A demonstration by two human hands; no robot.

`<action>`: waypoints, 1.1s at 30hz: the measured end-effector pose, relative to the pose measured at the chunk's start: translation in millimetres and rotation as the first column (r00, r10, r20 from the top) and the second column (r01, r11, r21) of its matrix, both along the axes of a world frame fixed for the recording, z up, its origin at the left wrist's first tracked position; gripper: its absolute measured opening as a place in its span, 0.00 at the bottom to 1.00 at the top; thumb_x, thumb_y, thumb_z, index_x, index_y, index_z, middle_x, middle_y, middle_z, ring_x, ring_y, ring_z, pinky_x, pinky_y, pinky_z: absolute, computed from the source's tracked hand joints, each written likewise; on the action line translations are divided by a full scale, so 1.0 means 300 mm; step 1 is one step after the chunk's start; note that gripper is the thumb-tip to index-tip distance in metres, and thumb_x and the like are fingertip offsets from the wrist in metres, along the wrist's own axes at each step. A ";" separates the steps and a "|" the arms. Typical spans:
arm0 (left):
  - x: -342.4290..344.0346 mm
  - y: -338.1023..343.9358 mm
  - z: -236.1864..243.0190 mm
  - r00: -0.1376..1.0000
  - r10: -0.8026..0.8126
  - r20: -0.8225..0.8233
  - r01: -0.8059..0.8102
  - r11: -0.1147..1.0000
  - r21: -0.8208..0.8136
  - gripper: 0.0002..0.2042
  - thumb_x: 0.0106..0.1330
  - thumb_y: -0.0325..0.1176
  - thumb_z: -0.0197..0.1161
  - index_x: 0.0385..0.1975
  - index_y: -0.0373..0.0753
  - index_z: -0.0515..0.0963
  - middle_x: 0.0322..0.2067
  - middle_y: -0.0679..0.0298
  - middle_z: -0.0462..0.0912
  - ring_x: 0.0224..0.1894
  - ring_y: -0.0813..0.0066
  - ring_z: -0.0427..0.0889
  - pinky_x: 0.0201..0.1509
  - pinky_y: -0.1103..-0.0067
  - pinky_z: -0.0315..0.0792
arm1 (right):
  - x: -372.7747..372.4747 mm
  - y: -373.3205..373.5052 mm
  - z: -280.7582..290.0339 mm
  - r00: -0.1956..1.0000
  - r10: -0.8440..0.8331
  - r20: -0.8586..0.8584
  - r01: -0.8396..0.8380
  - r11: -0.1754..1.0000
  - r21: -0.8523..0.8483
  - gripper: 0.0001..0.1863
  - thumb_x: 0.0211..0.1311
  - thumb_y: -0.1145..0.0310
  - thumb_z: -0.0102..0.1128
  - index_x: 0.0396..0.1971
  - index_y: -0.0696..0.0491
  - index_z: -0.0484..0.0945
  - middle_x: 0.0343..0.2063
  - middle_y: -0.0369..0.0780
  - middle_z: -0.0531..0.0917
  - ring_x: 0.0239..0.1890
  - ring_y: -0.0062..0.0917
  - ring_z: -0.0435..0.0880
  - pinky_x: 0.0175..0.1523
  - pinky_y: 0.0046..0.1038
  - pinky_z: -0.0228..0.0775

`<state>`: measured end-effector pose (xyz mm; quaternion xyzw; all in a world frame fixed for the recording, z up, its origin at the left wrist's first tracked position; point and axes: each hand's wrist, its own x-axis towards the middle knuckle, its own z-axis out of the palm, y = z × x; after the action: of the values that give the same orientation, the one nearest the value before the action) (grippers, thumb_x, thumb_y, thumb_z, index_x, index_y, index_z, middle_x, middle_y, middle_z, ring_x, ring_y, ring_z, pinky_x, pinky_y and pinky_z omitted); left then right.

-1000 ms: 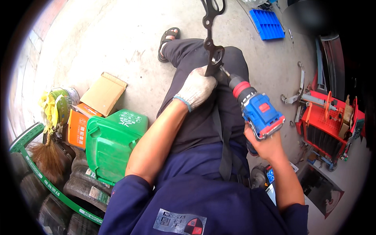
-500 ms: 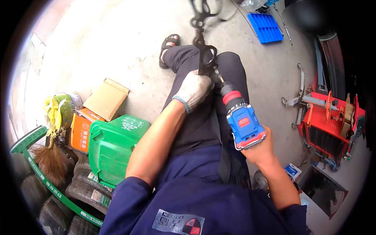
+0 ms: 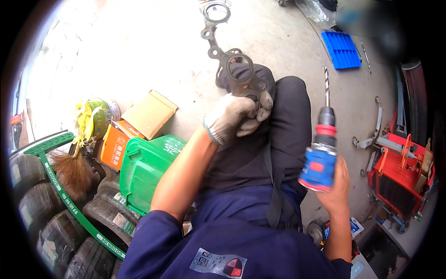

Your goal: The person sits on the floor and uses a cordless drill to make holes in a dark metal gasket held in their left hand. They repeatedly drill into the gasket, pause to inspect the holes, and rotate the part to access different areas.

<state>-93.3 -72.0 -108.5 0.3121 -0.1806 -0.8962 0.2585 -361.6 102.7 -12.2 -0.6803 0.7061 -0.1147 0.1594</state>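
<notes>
My left hand [image 3: 239, 115], in a white knitted glove, is closed on the lower end of a long dark flat gasket [image 3: 242, 86]. The gasket has large round openings and small bolt holes, and it slants up and away over my left knee. My bare right hand [image 3: 338, 188] grips a blue and red cordless drill [image 3: 319, 162] out past my right leg. A long twist drill bit [image 3: 327, 86] sits in its chuck, pointing away from me and apart from the gasket. The drill's handle is hidden beneath its body.
On the left stand a green bin [image 3: 144, 174], an orange carton [image 3: 114, 148], a straw broom [image 3: 74, 174] and several tyres [image 3: 60, 237] behind a green rack bar. A blue compartment tray [image 3: 342, 50] lies at the far right. A red wheeled tool cart [image 3: 402, 167] stands nearer.
The drill has swung right, its bit now away from the gasket. My left hand has shifted slightly right, and the gasket has turned to show its broad face. The view has shifted too.
</notes>
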 end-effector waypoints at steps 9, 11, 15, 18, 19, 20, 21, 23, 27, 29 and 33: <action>0.150 0.066 0.196 0.996 0.073 -0.059 -0.080 0.989 -0.121 0.18 0.51 0.26 0.54 0.44 0.32 0.76 0.29 0.58 0.79 0.13 0.81 0.62 0.14 0.84 0.53 | 0.143 -0.189 -0.208 0.902 0.432 -0.003 -0.432 0.902 0.026 0.41 0.42 0.71 0.74 0.63 0.59 0.74 0.49 0.45 0.80 0.53 0.41 0.78 0.61 0.41 0.70; 0.158 0.084 0.228 0.995 0.084 -0.046 -0.091 0.983 -0.161 0.19 0.49 0.25 0.57 0.44 0.29 0.76 0.29 0.53 0.80 0.15 0.78 0.68 0.13 0.84 0.55 | 0.162 -0.207 -0.171 0.881 0.474 -0.007 -0.471 0.877 0.100 0.40 0.44 0.69 0.75 0.63 0.58 0.74 0.51 0.44 0.79 0.55 0.40 0.77 0.63 0.41 0.69; 0.140 0.122 0.284 0.999 -0.001 -0.047 -0.010 0.974 -0.225 0.21 0.51 0.27 0.61 0.47 0.28 0.77 0.30 0.53 0.82 0.22 0.77 0.77 0.13 0.84 0.60 | 0.149 -0.336 0.005 0.780 0.167 0.603 -0.268 0.960 0.080 0.30 0.58 0.63 0.75 0.58 0.59 0.77 0.50 0.42 0.81 0.53 0.30 0.81 0.61 0.33 0.73; 0.086 0.153 0.283 0.999 -0.039 -0.029 0.029 0.962 -0.273 0.21 0.52 0.30 0.63 0.47 0.27 0.77 0.28 0.56 0.82 0.19 0.77 0.76 0.15 0.85 0.63 | 0.195 -0.430 0.132 0.363 -0.105 0.926 -0.258 0.943 0.209 0.16 0.71 0.64 0.68 0.49 0.61 0.81 0.40 0.34 0.82 0.43 0.14 0.79 0.49 0.21 0.72; 0.077 0.151 0.298 0.996 -0.088 -0.024 0.079 0.963 -0.257 0.21 0.52 0.29 0.62 0.47 0.28 0.77 0.29 0.55 0.83 0.19 0.76 0.77 0.15 0.85 0.64 | 0.197 -0.449 0.137 0.399 -0.067 0.914 -0.292 0.936 0.196 0.15 0.70 0.65 0.68 0.47 0.61 0.82 0.38 0.33 0.82 0.42 0.14 0.79 0.47 0.20 0.72; 0.074 0.153 0.311 0.991 -0.134 -0.011 0.127 0.963 -0.239 0.20 0.52 0.28 0.62 0.46 0.28 0.77 0.30 0.55 0.83 0.18 0.76 0.77 0.15 0.85 0.65 | 0.199 -0.465 0.130 0.425 -0.029 0.905 -0.335 0.923 0.187 0.14 0.70 0.66 0.68 0.45 0.62 0.83 0.37 0.33 0.82 0.40 0.14 0.79 0.46 0.20 0.72; 0.064 0.155 0.310 0.984 -0.170 -0.051 0.154 0.963 -0.223 0.20 0.53 0.26 0.60 0.48 0.28 0.77 0.31 0.55 0.83 0.17 0.75 0.77 0.15 0.83 0.66 | 0.201 -0.474 0.122 0.449 0.010 0.893 -0.379 0.908 0.180 0.13 0.70 0.66 0.68 0.43 0.62 0.83 0.35 0.32 0.82 0.39 0.14 0.79 0.44 0.20 0.71; 0.052 0.158 0.307 0.964 -0.235 -0.123 0.210 0.960 -0.186 0.20 0.55 0.23 0.56 0.51 0.30 0.76 0.31 0.54 0.83 0.15 0.75 0.75 0.15 0.79 0.68 | 0.204 -0.462 0.114 0.380 -0.086 0.921 -0.320 0.922 0.218 0.10 0.71 0.67 0.67 0.40 0.60 0.84 0.26 0.29 0.79 0.28 0.11 0.75 0.33 0.18 0.67; 0.042 0.157 0.386 0.966 -0.254 -0.050 0.229 0.930 -0.288 0.22 0.65 0.29 0.67 0.58 0.31 0.74 0.41 0.51 0.86 0.31 0.68 0.87 0.30 0.77 0.82 | 0.214 -0.431 0.100 0.234 -0.282 0.930 -0.214 0.919 0.332 0.10 0.71 0.65 0.68 0.39 0.58 0.85 0.22 0.28 0.78 0.20 0.07 0.70 0.23 0.15 0.59; 0.075 0.150 0.373 0.945 -0.282 0.165 0.326 0.841 -0.432 0.30 0.61 0.32 0.77 0.61 0.32 0.74 0.51 0.56 0.85 0.52 0.69 0.84 0.57 0.73 0.78 | 0.218 -0.423 0.118 0.262 -0.227 0.938 -0.174 0.945 0.277 0.11 0.70 0.65 0.68 0.39 0.58 0.84 0.23 0.28 0.79 0.20 0.08 0.70 0.23 0.15 0.60; 0.114 0.152 0.441 0.854 -0.246 0.459 0.479 0.717 -0.507 0.28 0.61 0.38 0.78 0.58 0.31 0.78 0.51 0.58 0.86 0.54 0.68 0.83 0.61 0.70 0.76 | 0.210 -0.403 0.114 0.221 -0.132 0.966 -0.006 0.991 0.136 0.10 0.70 0.66 0.68 0.38 0.59 0.83 0.24 0.30 0.79 0.20 0.09 0.71 0.24 0.15 0.61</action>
<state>-59.0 -26.4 23.8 0.3287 -0.5594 -0.7509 0.1228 -298.6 -18.3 21.9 -0.4215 0.4847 -0.4806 0.5970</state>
